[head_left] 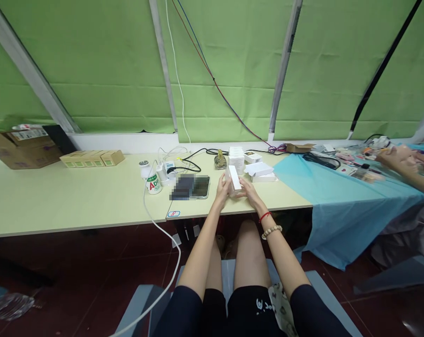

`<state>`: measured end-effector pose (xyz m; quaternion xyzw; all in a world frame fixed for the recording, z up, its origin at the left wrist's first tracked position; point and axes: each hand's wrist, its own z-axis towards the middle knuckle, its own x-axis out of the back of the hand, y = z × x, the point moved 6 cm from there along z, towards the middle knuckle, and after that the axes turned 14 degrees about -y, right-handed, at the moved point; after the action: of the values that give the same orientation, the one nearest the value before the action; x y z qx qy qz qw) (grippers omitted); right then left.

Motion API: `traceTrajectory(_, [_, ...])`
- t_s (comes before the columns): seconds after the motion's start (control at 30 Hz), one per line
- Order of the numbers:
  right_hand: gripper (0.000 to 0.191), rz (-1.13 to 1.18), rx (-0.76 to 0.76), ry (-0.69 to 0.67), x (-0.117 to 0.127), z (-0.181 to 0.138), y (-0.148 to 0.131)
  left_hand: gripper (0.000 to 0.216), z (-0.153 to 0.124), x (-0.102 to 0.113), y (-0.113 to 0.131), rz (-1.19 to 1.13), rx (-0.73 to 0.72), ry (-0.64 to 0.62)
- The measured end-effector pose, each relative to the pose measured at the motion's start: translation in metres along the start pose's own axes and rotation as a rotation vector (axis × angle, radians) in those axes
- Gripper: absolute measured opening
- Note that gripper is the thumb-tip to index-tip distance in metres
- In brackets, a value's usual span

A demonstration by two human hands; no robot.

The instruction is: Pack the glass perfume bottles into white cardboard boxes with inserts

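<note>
Between both hands, just over the table's front part, is a small white box [234, 178] standing upright. My left hand [223, 188] grips its left side, fingers curled against it. On the right side, my right hand [248, 191] presses its fingers to the lower part of the box. Right behind it stands a stack of white boxes [236, 158]. An opened white box [261, 171] with its lid raised lies to the right, and a small white packet [253, 157] sits behind that. A glass bottle with a gold top [220, 161] stands to the left of the stack.
A pixelated phone or tablet [200, 187], a white-green can [153, 183], a power strip [168, 169] and cables lie to the left. Farther left are a row of tan boxes [92, 158] and a cardboard carton [29, 147]. A co-worker's arm [408, 178] reaches over the blue cloth [352, 206].
</note>
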<state>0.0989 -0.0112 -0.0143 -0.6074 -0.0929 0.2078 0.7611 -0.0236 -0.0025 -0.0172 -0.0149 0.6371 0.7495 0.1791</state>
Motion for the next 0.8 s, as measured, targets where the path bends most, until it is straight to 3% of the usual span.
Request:
traceTrajectory(0.47, [0.069, -0.036, 0.016, -0.055, -0.0004, 0.0009, 0.0021, 0.066, 0.0015, -0.0002, -0.0025, -0.003, 0.036, -0.056])
traceTrajectory(0.8, [0.076, -0.070, -0.007, -0.056, 0.0011, 0.0011, 0.0030, 0.081, 0.0023, -0.0034, -0.0002, -0.010, 0.022, -0.085])
